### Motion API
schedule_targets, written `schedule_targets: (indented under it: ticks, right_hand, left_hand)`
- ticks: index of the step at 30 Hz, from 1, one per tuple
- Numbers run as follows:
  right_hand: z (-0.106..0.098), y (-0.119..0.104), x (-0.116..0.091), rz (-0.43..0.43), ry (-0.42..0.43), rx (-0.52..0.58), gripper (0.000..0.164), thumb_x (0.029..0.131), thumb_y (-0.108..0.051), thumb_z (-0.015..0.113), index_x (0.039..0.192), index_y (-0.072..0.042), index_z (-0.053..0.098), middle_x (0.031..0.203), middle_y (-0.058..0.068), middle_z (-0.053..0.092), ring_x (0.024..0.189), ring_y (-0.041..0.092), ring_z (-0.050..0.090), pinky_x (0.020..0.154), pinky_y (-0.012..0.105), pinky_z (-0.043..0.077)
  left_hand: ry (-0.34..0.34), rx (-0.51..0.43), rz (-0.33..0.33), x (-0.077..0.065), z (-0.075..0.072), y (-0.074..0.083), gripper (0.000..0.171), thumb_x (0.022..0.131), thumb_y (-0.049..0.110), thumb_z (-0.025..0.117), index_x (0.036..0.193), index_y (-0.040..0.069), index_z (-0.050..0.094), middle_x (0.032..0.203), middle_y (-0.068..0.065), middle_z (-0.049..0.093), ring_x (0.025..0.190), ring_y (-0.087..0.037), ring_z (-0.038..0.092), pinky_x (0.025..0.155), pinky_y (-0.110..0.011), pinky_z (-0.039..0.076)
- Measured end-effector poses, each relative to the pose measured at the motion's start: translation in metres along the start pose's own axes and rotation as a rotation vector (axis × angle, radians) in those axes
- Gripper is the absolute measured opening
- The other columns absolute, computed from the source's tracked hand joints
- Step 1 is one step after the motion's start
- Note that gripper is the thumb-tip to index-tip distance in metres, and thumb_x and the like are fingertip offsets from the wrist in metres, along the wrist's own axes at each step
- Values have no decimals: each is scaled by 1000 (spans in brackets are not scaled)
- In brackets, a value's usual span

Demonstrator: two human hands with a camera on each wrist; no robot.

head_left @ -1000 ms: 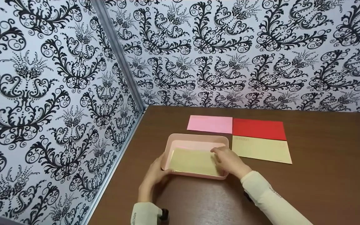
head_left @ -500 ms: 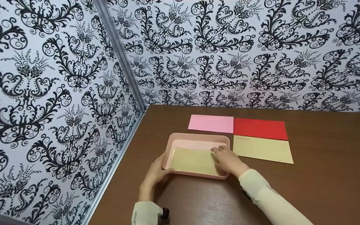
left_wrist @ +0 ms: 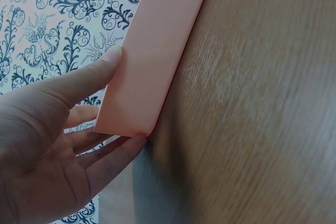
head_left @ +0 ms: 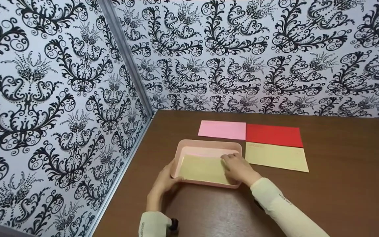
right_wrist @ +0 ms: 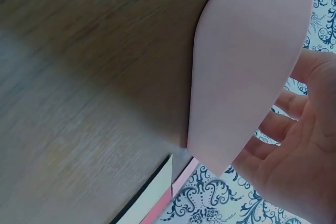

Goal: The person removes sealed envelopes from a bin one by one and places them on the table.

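A shallow pink tray (head_left: 209, 144) stands on the brown table, with a pale yellow envelope (head_left: 202, 169) lying flat inside. A pink edge shows along the envelope's far side. My left hand (head_left: 164, 181) grips the tray's near left corner; in the left wrist view its thumb presses the upper edge while the fingers reach round the end. My right hand (head_left: 239, 169) reaches over the right wall, fingers bent down at the envelope's right end. In the right wrist view the tray wall hides those fingertips, so I cannot tell whether they pinch the envelope.
Behind and to the right of the tray lie a pink envelope (head_left: 222, 130), a red envelope (head_left: 274, 135) and another pale yellow envelope (head_left: 275, 156), edge to edge. Black-and-white patterned walls (head_left: 248, 59) bound the table at the back and left.
The right hand's fingers have shifted very slightly left over the yellow envelope. The left hand and the tray hold their place.
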State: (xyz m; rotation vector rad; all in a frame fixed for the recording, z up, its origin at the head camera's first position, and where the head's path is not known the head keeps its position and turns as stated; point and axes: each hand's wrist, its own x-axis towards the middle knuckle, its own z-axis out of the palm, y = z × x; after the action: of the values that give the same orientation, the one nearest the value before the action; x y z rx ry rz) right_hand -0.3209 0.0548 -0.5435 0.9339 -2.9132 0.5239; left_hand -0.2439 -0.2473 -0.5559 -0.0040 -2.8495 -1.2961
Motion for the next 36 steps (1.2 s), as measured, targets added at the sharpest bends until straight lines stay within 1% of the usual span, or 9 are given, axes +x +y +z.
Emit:
schedule_targets:
  ticks: [4,9,14,19,23,28,33,34,36]
  right_hand:
    - [-2,-2,0,30,31,70,41,85,-10,72,124,-2,62,119,18,69,116,41,59,101,52,49]
    - [-3,-5,1,104,97,220,29,88,-6,71,116,-5,67,109,12,73,105,32,67,90,49,54]
    - [-2,-5,1,125,177,378,25,87,1,69,112,-2,67,109,15,72,103,33,69,91,48,56]
    - [-1,-5,-2,140,259,463,31,83,7,69,114,0,65,114,17,69,106,35,67,93,49,54]
    - [-1,-5,-6,180,289,513,41,81,8,67,121,2,60,114,18,67,93,31,63,84,46,52]
    - [-3,-6,-11,221,307,566,51,81,8,66,130,3,53,113,21,68,90,31,63,79,41,51]
    - [-5,-6,-18,260,303,653,57,85,10,65,137,0,46,115,26,66,72,22,63,59,26,50]
    - [-5,-6,-19,268,299,675,57,85,10,64,138,0,45,116,27,65,68,22,64,54,26,51]
    - [-5,-6,-22,274,300,700,56,86,10,63,138,1,45,115,30,64,71,25,68,52,28,54]
  left_hand:
    - [4,-7,18,0,-1,0,86,82,17,78,154,2,33,151,-27,44,139,-46,42,114,-62,33]
    - [3,-4,16,-2,0,0,86,83,18,78,154,2,33,151,-26,44,138,-46,43,114,-63,32]
    - [-5,11,19,-1,-1,0,86,84,18,78,154,0,32,151,-28,43,139,-46,42,114,-62,33]
    - [-14,21,16,0,-2,0,88,84,20,78,154,-2,30,152,-29,41,140,-48,40,115,-61,32]
    - [-14,20,15,1,-1,-1,87,85,20,78,154,-2,31,152,-30,41,140,-48,40,115,-62,32]
    - [-12,14,11,0,0,-1,87,84,22,78,154,-1,31,153,-29,41,140,-47,40,115,-61,32]
    - [-9,19,15,0,-1,0,86,84,20,78,153,-2,32,151,-30,42,139,-48,41,115,-62,32]
    - [-7,19,14,1,-1,0,86,84,20,78,153,-2,32,151,-30,41,139,-48,40,115,-62,32]
    - [-6,18,8,1,0,0,85,84,19,78,153,-2,33,152,-30,41,140,-48,40,115,-62,31]
